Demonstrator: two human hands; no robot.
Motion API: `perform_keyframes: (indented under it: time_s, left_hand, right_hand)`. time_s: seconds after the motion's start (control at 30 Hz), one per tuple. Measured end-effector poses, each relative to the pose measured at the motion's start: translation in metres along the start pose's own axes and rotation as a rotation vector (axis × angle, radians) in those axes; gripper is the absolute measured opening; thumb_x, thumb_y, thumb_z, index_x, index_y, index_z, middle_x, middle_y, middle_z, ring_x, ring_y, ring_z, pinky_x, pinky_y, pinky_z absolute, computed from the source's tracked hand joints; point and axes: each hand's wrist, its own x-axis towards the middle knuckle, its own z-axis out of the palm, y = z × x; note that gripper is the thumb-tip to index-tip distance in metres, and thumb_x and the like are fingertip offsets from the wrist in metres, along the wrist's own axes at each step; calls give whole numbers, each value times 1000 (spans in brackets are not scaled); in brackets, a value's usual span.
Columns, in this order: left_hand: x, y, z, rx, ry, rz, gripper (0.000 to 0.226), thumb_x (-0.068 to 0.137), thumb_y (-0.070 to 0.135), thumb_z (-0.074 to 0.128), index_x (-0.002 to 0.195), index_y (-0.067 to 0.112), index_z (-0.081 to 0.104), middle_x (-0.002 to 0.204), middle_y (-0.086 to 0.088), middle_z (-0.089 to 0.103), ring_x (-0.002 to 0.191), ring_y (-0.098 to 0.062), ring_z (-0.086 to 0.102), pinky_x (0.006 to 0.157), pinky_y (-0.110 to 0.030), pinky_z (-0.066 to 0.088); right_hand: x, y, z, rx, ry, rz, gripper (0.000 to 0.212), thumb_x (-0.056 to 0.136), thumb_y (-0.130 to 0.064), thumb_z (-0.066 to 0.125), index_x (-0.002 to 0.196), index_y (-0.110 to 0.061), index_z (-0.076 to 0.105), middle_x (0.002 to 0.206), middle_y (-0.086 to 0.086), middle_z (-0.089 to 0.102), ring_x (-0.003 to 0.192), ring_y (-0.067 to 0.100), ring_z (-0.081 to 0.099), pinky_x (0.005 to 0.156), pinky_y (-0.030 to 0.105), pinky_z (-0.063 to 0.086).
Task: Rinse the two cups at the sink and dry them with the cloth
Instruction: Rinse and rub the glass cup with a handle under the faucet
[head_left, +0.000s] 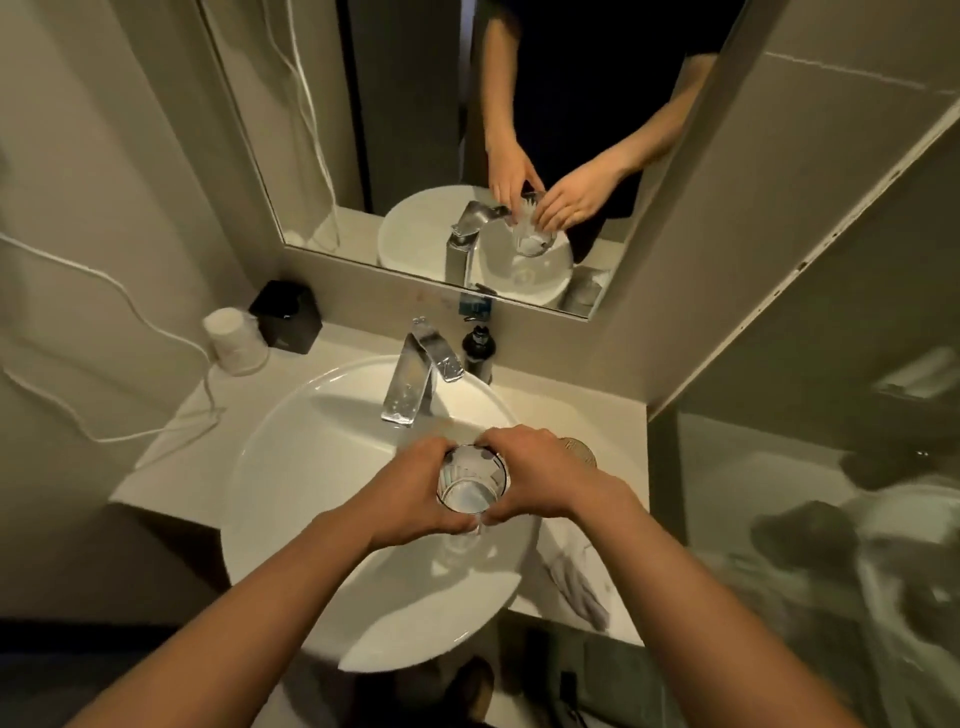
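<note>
Both hands, left (415, 493) and right (535, 480), have their grip clamped round one glass (471, 480) over the sink (291, 467); another glass (581, 451) stands beside.

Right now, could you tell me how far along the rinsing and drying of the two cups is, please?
Nothing looks finished yet. In hand: the left hand and right hand grip one glass cup over the sink. Left: the second cup stands on the counter, and the cloth lies unused beside the sink.

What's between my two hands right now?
A clear glass cup, gripped by the left hand and right hand above the sink, seen in the head view.
</note>
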Motion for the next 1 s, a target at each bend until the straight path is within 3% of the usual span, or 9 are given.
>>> perform_keyframes:
  time_s: [0.23,0.3,0.4,0.47,0.57,0.63,0.73,0.9,1.0]
  left_hand:
    - [-31,-39,-2,-80,64,-91,79,61,40,94,129,36,53,110,20,54,95,9,54,76,-4,40]
    - [-36,-47,-3,-101,91,-133,75,62,40,93,125,39,52,110,18,56,94,8,54,74,-5,39]
    - [-37,-59,-5,-122,136,-202,74,63,41,92,128,27,59,110,12,58,90,2,54,71,-7,37]
    - [-36,-65,-7,-126,173,-253,70,64,39,93,125,21,61,106,10,57,90,-3,55,72,-10,40]
    - [-31,-70,-10,-158,211,-332,68,64,40,93,119,11,63,104,1,62,97,-19,62,85,-33,53]
    - [-24,-73,-10,-177,228,-369,69,62,45,93,113,9,63,99,0,62,94,-22,62,82,-36,52]
    - [-14,-76,-7,-223,252,-412,66,60,49,94,102,12,58,89,7,54,77,-12,53,63,-28,41]
    - [-2,-76,-2,-305,264,-460,74,57,48,95,107,7,60,92,-8,60,81,-19,61,54,-23,32]
    - [0,-71,-3,-332,255,-461,66,59,48,95,101,19,53,88,10,55,72,-4,50,57,-22,35]
  right_hand:
    - [33,-32,30,-16,-95,-101,77,58,-51,90,123,-24,57,116,-1,68,106,25,63,91,43,51]
    - [34,-33,33,45,-90,-106,83,63,-51,89,133,-23,55,128,-1,66,116,23,60,98,42,49]
    - [29,-29,25,122,28,-62,77,76,-50,85,141,-22,54,137,-2,64,125,20,59,104,37,47]
    - [27,-25,16,117,257,-17,63,85,-46,79,138,-21,58,130,-2,68,119,21,63,99,35,49]
    - [32,-24,-1,85,567,-30,49,91,-33,75,136,-20,61,124,0,71,114,24,63,94,38,47]
    - [42,-28,-11,-3,581,-102,39,91,-25,74,128,-21,61,123,-2,68,110,23,61,89,37,48]
    - [65,-34,-22,-165,525,-148,23,90,-19,71,109,-20,57,111,-5,63,95,27,60,78,41,53]
    - [86,-27,-27,-354,550,-204,17,95,-19,67,110,-11,64,108,3,67,89,32,62,73,43,53]
    - [93,-31,-44,-358,595,-238,19,96,-18,65,114,-11,70,107,7,71,88,35,66,72,44,55]
